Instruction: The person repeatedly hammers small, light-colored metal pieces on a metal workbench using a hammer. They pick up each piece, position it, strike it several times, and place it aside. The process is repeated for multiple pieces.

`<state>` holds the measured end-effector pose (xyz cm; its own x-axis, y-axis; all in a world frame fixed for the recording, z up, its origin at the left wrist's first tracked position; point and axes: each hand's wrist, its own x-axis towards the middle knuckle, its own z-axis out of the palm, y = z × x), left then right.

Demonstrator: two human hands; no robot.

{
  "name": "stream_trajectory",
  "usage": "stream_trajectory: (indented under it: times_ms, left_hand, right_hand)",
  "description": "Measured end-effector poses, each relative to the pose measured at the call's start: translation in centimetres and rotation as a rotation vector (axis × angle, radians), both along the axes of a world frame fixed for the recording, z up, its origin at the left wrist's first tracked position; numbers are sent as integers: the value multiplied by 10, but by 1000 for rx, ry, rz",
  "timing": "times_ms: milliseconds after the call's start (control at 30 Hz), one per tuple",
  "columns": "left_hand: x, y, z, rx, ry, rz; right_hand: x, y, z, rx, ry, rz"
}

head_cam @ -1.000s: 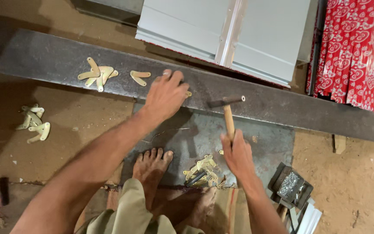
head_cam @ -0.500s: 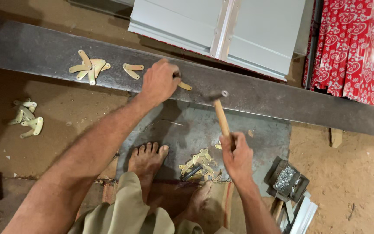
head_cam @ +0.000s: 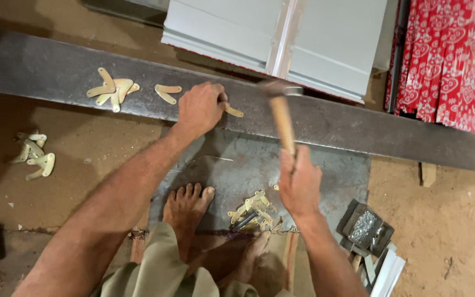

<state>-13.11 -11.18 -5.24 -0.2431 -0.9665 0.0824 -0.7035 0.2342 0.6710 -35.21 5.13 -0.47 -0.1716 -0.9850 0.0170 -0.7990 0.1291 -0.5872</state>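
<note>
Long dark steel beam [head_cam: 358,129] lies across the dirt floor [head_cam: 452,231]; use it as the landmark. Left hand [head_cam: 200,107] rests on the beam's top, fingers curled narrow, pinching a small brass strip [head_cam: 233,111] flat against the steel. Right hand [head_cam: 299,184] sits on the near side of the beam, fist closed tight round the wooden handle of a hammer [head_cam: 282,118]; the metal head is over the beam just right of the strip, blurred.

On the beam left of the left hand: two loose brass strips [head_cam: 166,92], then further left a fanned cluster of strips [head_cam: 112,91]. Off the beam's near left, more strips heaped on the dirt [head_cam: 34,155]. Near side, a grey scuffed metal sheet [head_cam: 336,170] lies flat, with a brass pile [head_cam: 254,212] on it between the bare feet [head_cam: 185,206]. A small tray of nails [head_cam: 365,226] sits right of the sheet. Beyond the beam, pale grey ribbed panels [head_cam: 325,38] and red patterned sheet [head_cam: 449,60]. Floor is packed brown earth, dusty.
</note>
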Motion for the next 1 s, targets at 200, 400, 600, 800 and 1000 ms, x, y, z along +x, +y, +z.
stream_trajectory:
  times_ms: [200, 400, 600, 800, 1000]
  left_hand:
    - [0, -1, 2, -5, -39, 13]
    - [-2, -1, -1, -1, -26, 12]
    - [1, 4, 5, -70, -23, 14]
    - [-11, 14, 13, -223, -81, -132]
    - [-19, 26, -5, 22, -348, -308]
  right_hand:
    - [11, 7, -4, -225, -23, 80]
    - [5, 4, -19, 35, -94, -53]
    - [-5, 28, -47, 201, 67, 26]
    - [-34, 150, -83, 443, -243, 197]
    - [-107, 197, -127, 663, 370, 195]
